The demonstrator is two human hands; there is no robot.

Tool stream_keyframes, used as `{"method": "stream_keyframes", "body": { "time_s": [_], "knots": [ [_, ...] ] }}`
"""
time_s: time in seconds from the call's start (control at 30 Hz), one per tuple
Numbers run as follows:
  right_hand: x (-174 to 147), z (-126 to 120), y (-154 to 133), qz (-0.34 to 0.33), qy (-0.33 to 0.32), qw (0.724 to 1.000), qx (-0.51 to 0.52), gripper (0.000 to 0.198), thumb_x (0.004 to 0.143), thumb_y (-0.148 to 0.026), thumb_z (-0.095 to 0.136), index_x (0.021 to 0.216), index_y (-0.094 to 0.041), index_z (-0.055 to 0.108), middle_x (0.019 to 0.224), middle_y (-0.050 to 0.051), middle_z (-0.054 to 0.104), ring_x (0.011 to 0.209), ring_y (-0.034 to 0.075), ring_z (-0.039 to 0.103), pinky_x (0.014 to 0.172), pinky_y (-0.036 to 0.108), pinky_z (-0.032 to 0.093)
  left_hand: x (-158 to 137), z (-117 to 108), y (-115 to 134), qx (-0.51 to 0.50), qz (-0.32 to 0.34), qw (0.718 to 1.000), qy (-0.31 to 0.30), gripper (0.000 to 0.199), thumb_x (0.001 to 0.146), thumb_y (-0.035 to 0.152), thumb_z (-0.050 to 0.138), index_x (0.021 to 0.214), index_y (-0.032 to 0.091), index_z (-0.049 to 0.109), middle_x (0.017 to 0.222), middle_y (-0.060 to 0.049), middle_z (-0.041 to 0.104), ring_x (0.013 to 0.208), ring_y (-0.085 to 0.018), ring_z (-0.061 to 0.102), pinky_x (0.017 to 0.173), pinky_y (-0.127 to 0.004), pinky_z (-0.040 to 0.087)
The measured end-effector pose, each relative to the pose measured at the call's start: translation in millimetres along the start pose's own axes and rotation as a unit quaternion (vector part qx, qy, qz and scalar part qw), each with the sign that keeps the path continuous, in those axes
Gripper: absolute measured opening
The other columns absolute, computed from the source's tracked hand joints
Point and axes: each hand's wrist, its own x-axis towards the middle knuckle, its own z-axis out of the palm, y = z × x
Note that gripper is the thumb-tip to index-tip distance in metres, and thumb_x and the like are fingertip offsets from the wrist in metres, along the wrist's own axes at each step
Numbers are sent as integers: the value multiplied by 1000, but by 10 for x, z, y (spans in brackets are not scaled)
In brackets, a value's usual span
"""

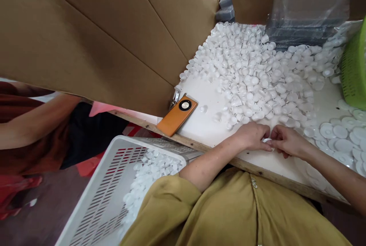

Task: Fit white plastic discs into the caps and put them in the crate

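Left hand (pixel 251 136) and right hand (pixel 287 141) meet fingertip to fingertip, pinching one small white plastic piece (pixel 267 140) between them at the near edge of the white table (pixel 206 128), just below the cup pile (pixel 257 74), apparently for close fitting.

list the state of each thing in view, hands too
left hand: pinching a small white plastic piece
right hand: pinching the same piece
white cup-shaped parts: heaped loose on the table
white basket: partly filled
orange phone: face down
green basket: contents hidden
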Motion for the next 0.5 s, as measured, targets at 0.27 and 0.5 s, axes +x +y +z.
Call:
{"method": "stream_keyframes", "body": {
  "time_s": [0.27,0.5],
  "knots": [
    [-127,141,-5,-79,36,996,9,19,78,-33,60,79,-23,44,54,-6,56,39,11,52,39,23,39,-145,149,76,-28,9,997,65,28,79,42,64,98,22,60,85,2,65,83,-17,58,68,-23,40],
    [-456,-223,201,-168,254,945,-121,14,84,-36,54,81,-22,57,74,1,62,65,17,60,60,29,44,-1671,-171,-560,-78,-160,980,91,27,81,38,52,98,22,63,86,0,67,77,-16,60,71,-24,44]
  ]
}}
